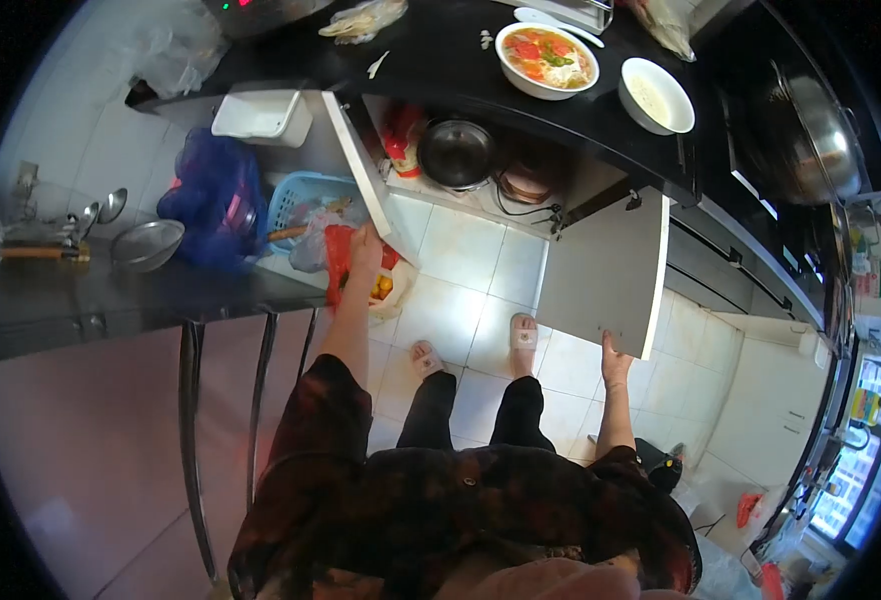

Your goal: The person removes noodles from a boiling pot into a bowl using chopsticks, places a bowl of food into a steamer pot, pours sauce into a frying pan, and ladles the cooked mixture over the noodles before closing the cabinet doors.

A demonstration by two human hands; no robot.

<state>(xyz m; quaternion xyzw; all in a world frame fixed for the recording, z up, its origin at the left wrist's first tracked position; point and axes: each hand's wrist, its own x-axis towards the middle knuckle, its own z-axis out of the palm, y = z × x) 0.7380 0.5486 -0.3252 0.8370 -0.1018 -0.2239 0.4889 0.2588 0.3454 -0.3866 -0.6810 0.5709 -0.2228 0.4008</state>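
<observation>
Two cabinet doors under the black counter stand swung outward. My left hand point(366, 252) is at the outer edge of the left cabinet door point(363, 170), its fingers closed on it and partly hidden. On the other side, my right hand point(616, 362) grips the lower corner of the right cabinet door point(601, 270), a finger lying on its pale inner face. Between the doors, the cabinet holds a dark round pan point(457, 154), a red package point(401, 138) and a brownish round item point(527, 184) beside a black cord.
On the counter point(421, 60) are a bowl of soup point(546, 62), a white bowl point(657, 96) and a white spoon point(561, 26). A blue basket point(286, 200) and a red bag point(339, 250) stand left. A large metal pot point(811, 140) is at right.
</observation>
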